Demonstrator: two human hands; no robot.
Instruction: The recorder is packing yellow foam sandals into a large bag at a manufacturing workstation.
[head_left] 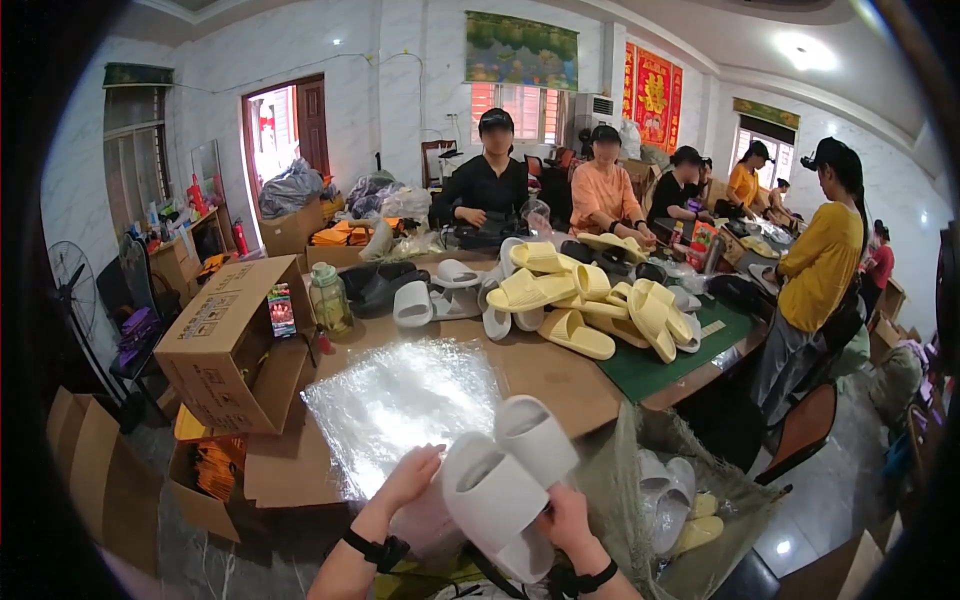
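Observation:
My right hand (567,518) grips a pair of white slippers at their lower right side. One white slipper (490,492) faces me in front; the other white slipper (537,438) sticks out behind it to the upper right. Left of the pair, my left hand (408,478) has its fingers drawn together at the edge of a clear plastic bag (425,522), which hangs beside the slippers; the fingertips are partly hidden. Just beyond this hand, a stack of clear plastic bags (400,400) lies shiny and flat on the cardboard-covered table (555,385).
Yellow slippers (565,335) are heaped on the table beside a green mat (720,350). An open carton (225,340) and glass jar (330,300) stand left. A woven sack (620,500) with bagged slippers is at my right, near a chair (805,430). Several people work beyond.

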